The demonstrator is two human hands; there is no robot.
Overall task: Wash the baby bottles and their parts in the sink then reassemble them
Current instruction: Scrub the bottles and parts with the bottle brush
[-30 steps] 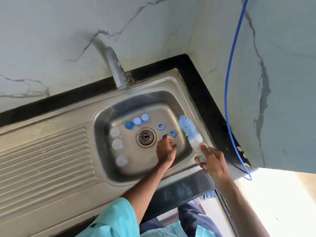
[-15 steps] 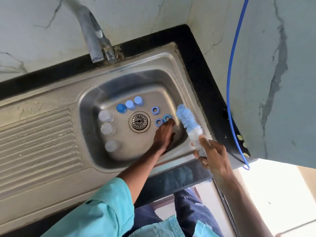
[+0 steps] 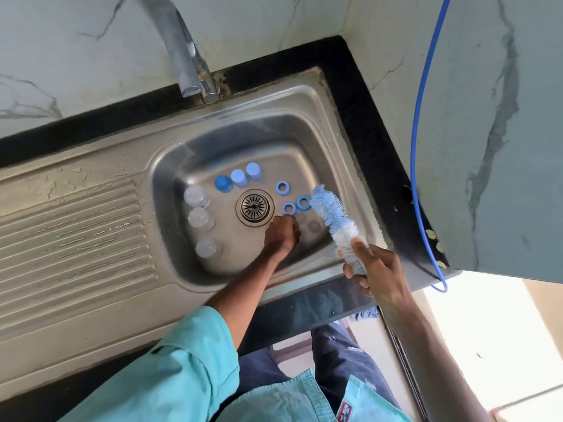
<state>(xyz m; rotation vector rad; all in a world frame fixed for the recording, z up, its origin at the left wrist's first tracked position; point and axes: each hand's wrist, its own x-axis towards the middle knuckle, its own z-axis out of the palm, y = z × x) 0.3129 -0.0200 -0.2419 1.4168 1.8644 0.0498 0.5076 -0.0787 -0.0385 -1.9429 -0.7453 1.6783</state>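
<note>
Overhead, right grip (image 3: 377, 269) wrapped round bottle brush (image 3: 332, 214), left grip (image 3: 281, 236) curled beside blue ring (image 3: 289, 208), hold unclear, label (image 3: 345, 411) illegible.

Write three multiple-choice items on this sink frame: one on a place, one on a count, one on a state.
1. Where do the clear bottles stand?
A) in the basin, left of the drain
B) on the ribbed drainboard
C) on the black counter
2. How many blue rings lie in the basin?
A) two
B) three
C) five
3. How is the brush placed?
A) lying flat in the basin
B) hanging on the tap
C) gripped by the right hand
Key: 1 A, they line the basin's left side; 2 B, three sit right of the drain; 3 C, that hand wraps its handle end.
</note>
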